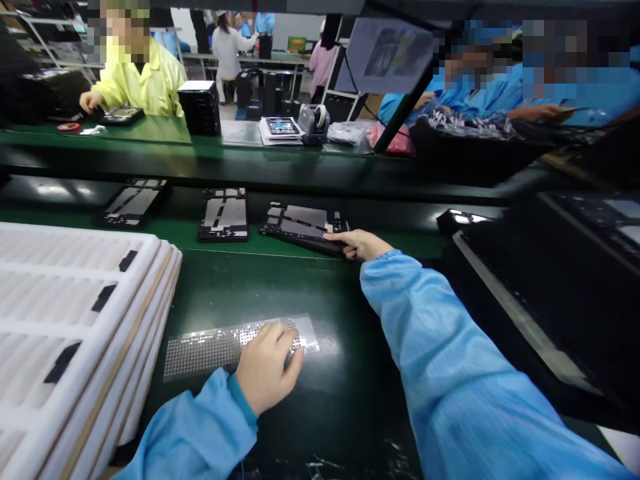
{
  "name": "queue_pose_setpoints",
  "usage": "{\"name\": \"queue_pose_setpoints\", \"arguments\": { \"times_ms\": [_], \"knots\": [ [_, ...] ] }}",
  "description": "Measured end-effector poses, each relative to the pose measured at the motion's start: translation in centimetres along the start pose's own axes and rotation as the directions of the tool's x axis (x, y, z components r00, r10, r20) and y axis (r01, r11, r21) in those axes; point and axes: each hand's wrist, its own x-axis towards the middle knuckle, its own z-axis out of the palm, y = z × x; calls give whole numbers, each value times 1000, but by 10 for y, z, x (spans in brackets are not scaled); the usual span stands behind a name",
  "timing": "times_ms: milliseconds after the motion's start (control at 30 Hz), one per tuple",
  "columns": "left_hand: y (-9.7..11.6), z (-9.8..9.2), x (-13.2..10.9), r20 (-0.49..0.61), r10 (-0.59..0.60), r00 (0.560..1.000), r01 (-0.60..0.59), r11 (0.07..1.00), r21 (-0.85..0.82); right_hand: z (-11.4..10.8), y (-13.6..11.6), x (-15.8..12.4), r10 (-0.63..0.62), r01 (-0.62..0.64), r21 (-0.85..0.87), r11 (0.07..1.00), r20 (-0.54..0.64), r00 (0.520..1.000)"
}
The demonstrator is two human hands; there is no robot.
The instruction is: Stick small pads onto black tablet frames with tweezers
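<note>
My right hand (364,244) reaches over the far edge of the green bench and grips the right end of a flat black tablet-like device (305,221). The index finger lies on its top face; the other fingers curl at the edge. Grey panels and black strips show inside the device. Nearer to me, my left hand (270,367) rests over a clear sheet (205,352) with rows of small square pieces. Its fingers are curled and the thumb comes close to the index fingertip; whatever lies between them is too small to make out.
Two similar devices, one (224,215) and another (134,203), lie further left on the belt. White foam trays (145,320) are stacked at left. A dark bin-like object (545,293) stands at right. Across the line, a person in yellow (155,73) and others in blue work.
</note>
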Motion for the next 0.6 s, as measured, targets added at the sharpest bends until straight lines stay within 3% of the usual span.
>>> {"name": "queue_pose_setpoints", "arguments": {
  "times_ms": [67,133,233,300,400,500,600],
  "knots": [
    [13,7,35,-47,-83,995,73,981,-180,8,17,-36,40,-43,43,998,76,996],
    [24,13,73,-68,-169,983,136,929,-344,7,44,-93,39,-49,57,997,167,985],
    [30,19,100,-19,-207,978,177,878,-444,-22,95,-199,25,-50,63,997,345,938],
    [27,19,86,69,-184,981,195,876,-441,-53,126,-261,-75,32,127,991,356,932],
    [18,16,39,303,-97,948,210,906,-367,-94,155,-313,-55,33,155,987,144,988],
    [17,12,-1,479,2,878,127,963,-238,-108,163,-318,56,-54,169,984,-9,998],
    [21,4,-7,485,55,873,-39,998,-43,-95,151,-302,-33,19,185,983,74,997]
  ]
}}
